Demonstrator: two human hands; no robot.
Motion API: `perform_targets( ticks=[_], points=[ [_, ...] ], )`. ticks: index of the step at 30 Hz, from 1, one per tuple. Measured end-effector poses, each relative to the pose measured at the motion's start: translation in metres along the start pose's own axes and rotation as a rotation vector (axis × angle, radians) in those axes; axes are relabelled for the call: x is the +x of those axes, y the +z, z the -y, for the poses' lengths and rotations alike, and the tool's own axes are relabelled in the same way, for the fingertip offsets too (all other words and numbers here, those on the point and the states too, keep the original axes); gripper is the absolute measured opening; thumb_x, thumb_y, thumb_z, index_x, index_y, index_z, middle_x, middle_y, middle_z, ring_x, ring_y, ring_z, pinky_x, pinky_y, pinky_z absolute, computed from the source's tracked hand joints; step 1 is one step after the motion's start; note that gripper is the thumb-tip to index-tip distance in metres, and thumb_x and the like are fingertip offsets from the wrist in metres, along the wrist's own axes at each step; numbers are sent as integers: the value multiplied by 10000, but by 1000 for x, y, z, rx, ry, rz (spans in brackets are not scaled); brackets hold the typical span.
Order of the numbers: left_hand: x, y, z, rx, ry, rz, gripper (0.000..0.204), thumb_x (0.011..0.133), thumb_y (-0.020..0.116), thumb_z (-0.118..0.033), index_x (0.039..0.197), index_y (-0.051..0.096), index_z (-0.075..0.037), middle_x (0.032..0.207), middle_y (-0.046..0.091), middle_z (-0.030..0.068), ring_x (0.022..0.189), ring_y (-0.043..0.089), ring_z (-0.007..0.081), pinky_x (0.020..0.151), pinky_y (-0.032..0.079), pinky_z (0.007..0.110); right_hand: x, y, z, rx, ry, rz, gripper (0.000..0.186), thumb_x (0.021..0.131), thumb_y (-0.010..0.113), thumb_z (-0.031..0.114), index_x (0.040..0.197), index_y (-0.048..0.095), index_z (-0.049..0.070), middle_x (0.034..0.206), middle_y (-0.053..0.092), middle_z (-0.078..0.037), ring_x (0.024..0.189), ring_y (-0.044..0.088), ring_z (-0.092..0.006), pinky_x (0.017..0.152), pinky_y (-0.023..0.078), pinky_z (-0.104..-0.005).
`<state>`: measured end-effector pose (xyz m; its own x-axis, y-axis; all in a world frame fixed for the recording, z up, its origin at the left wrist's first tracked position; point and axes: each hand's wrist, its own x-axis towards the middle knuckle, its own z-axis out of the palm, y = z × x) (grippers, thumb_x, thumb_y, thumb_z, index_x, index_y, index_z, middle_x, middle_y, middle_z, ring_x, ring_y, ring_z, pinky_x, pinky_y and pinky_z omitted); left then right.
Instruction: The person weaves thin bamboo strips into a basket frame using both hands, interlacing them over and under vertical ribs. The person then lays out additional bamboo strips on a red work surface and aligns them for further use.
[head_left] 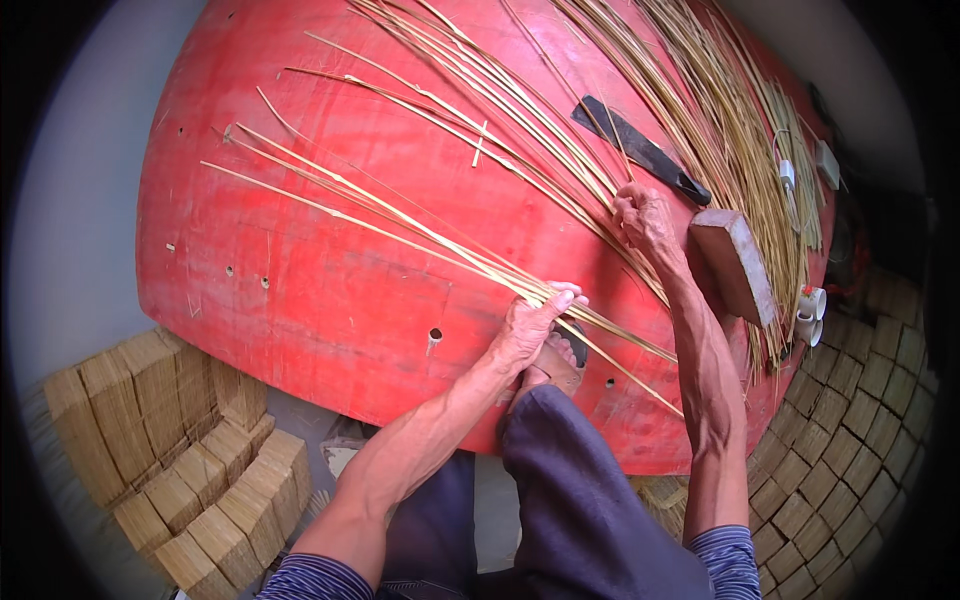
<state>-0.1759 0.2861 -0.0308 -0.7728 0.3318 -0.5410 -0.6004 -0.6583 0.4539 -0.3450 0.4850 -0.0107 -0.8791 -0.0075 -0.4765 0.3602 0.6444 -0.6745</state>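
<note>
My left hand [530, 328] is closed around several long, thin bamboo strips [400, 228], which fan out to the upper left across a red board [350, 320]. Their short ends stick out past the hand to the lower right. Farther right, my right hand [645, 215] is curled with fingers pinched at a thin brownish strip [612, 125] that runs upward from it. Beside that hand lies a loose group of bamboo strips [520, 100] on the board. A dark flat-bladed knife [640, 150] lies just beyond the right hand, its handle end pointing to the right.
A thick bundle of bamboo strips [720, 110] covers the board's right side, with a brick-like block [735, 265] against it. White cups [810, 315] stand at the right edge. My sandalled foot [560, 372] rests on the board. Stacked tan blocks [225, 500] sit lower left.
</note>
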Motion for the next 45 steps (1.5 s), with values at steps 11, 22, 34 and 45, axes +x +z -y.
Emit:
perform_targets(
  ticks=[11,22,34,45],
  points=[
    [4,0,-1,37,10,16,270,974,674,-223,1157,648,-27,1070,710,95,1008,656,175,897,523,325,10,12,-54,-553,-500,-232,68,834,631,125,833,653,61,789,657,-198,738,669,-396,622,519,-505],
    [4,1,-3,16,10,22,270,972,677,-213,1166,645,-29,1067,711,95,1010,657,175,903,525,321,3,-8,-39,-530,-573,-226,78,886,571,83,822,597,46,754,631,-203,682,648,-406,588,500,-489],
    [23,20,-27,33,52,65,508,968,688,-264,1384,501,-38,1118,695,105,1028,660,178,892,540,341,-60,-48,46,30,-156,466,136,825,633,105,897,654,-9,723,615,-36,672,571,-138,615,465,-323],
    [22,54,-69,150,194,100,240,1011,624,-260,1134,647,-56,1057,713,90,963,670,171,863,531,326,-118,-38,25,-3,-252,233,743,772,833,407,1344,530,43,1059,700,-177,965,692,-281,852,558,-398]
  ],
)
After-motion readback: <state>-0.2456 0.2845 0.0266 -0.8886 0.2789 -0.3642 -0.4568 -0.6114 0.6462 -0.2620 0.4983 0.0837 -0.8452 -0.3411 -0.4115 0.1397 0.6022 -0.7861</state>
